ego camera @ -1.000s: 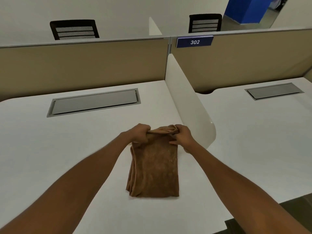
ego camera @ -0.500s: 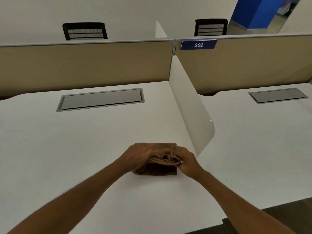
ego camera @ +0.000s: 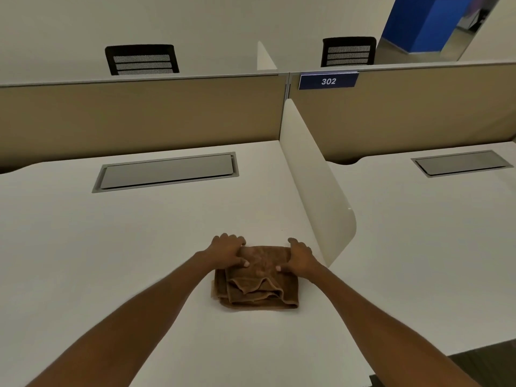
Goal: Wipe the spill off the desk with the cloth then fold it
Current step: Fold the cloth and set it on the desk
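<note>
Grey rectangular cable hatch (ego camera: 167, 172) at 11 o'clock, curved white divider panel (ego camera: 315, 180) at 1 o'clock, tan fabric partition (ego camera: 139, 113) behind, blue "302" sign (ego camera: 328, 81) at 12 o'clock, two black mesh chair backs (ego camera: 141, 60) beyond, second grey hatch (ego camera: 460, 162) at 2 o'clock.

Open-plan office: cubicle partitions (ego camera: 139, 115), numbered desk sign (ego camera: 328, 81), mesh chairs (ego camera: 142, 60).

cloth (ego camera: 259, 286): brown, lay folded on the white desk (ego camera: 111, 261)
left hand (ego camera: 227, 252): pressed flat on its far-left corner
right hand (ego camera: 300, 256): pressed its far-right corner
</note>
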The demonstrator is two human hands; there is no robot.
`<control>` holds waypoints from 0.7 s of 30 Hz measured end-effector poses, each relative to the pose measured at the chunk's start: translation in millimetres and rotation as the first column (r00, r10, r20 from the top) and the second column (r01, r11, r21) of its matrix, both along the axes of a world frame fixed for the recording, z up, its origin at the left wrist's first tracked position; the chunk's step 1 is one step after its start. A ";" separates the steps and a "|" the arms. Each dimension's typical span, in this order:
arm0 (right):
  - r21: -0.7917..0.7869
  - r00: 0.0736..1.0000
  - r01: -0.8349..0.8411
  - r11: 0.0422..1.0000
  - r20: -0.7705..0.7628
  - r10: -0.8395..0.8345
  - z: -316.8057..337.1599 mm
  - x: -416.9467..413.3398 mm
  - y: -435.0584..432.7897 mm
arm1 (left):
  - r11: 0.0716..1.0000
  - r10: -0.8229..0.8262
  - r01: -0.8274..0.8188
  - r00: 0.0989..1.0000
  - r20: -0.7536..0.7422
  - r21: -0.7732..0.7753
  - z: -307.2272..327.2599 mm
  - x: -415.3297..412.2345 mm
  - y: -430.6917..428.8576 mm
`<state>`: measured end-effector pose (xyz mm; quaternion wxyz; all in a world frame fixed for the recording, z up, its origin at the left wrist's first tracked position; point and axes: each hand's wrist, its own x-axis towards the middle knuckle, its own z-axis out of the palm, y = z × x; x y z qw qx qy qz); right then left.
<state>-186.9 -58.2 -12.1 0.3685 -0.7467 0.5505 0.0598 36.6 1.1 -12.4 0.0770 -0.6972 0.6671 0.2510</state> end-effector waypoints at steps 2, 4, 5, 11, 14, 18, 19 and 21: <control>0.025 1.000 -0.023 0.999 -0.014 0.023 2.8 2.2 -3.2 | 0.999 0.016 -0.014 0.999 -0.044 0.046 -3.4 -1.1 -4.1; 0.024 0.999 -0.031 0.999 0.008 0.031 5.9 2.7 -6.1 | 0.995 0.020 -0.010 0.995 -0.101 0.095 -2.7 -0.2 -7.5; 0.018 0.999 -0.037 0.999 0.014 0.037 9.0 3.3 -7.8 | 0.994 0.019 -0.005 0.992 -0.128 0.111 -0.9 1.3 -9.6; -0.021 0.982 0.107 0.994 0.157 -0.102 41.8 11.0 -31.9 | 1.000 -0.007 0.009 0.991 -0.137 0.011 25.9 8.8 -33.6; -0.076 0.921 0.283 0.956 0.301 -0.249 69.3 18.7 -51.6 | 0.968 0.053 -0.072 0.995 -0.082 -0.239 54.5 9.8 -55.6; -0.364 0.897 0.361 0.859 0.386 -0.214 99.0 25.0 -78.4 | 0.842 0.070 -0.083 0.997 -0.044 -0.533 93.8 6.5 -82.5; -0.414 0.890 0.376 0.829 0.410 -0.199 100.8 24.9 -82.6 | 0.798 0.046 -0.047 0.999 -0.018 -0.600 97.1 5.1 -87.1; -0.532 0.900 0.365 0.764 0.410 -0.145 95.7 22.1 -83.4 | 0.726 -0.005 0.048 0.998 0.064 -0.685 95.1 -0.6 -91.3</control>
